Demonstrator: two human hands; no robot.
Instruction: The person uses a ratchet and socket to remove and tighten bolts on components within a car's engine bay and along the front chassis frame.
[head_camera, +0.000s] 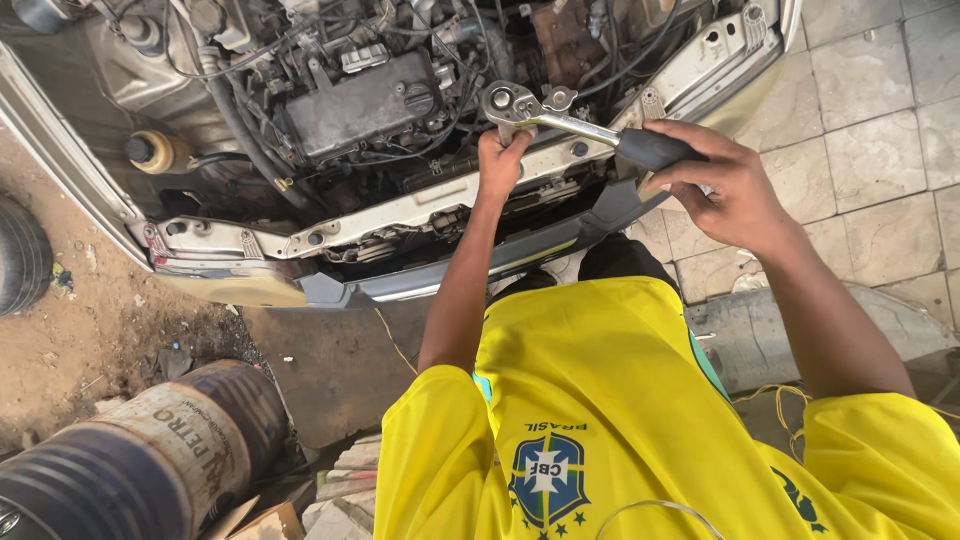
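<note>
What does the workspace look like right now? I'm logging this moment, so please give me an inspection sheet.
Surface: open engine bay behind a pale front crossmember.
Job's things: ratchet wrench, head over the crossmember.
Clutter: rusty drum lying lower left; tyre at left edge; cardboard scraps by the drum.
Grips: left hand holds under the ratchet head; right hand closed round the black handle.
Cables: hoses and wires across the engine; thin yellow wire on the ground at right.
Surroundings: dirt ground left, pale tiles right.

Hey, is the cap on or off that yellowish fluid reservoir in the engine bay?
On. The reservoir carries a dark round cap seated on its top, with no open neck showing.
</note>
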